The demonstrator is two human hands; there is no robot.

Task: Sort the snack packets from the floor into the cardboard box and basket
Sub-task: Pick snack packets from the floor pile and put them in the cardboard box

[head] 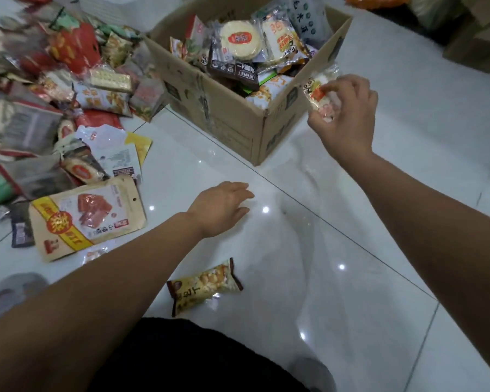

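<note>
An open cardboard box (227,108) stands on the white floor at the top centre, filled with several snack packets. My right hand (348,114) pinches a small clear rice-cracker packet (318,91) just beside the box's right corner. My left hand (221,207) hovers low over the bare tiles with relaxed fingers, holding nothing. A heap of snack packets (54,80) covers the floor at the left. A large beige pouch (88,219) lies at the heap's near edge. A small yellow packet (204,284) lies close to my body. No basket is in view.
More cardboard boxes (478,43) and bags stand at the top right. My dark-clothed leg (198,357) fills the bottom centre. White glossy tiles (351,250) stretch between the box and me.
</note>
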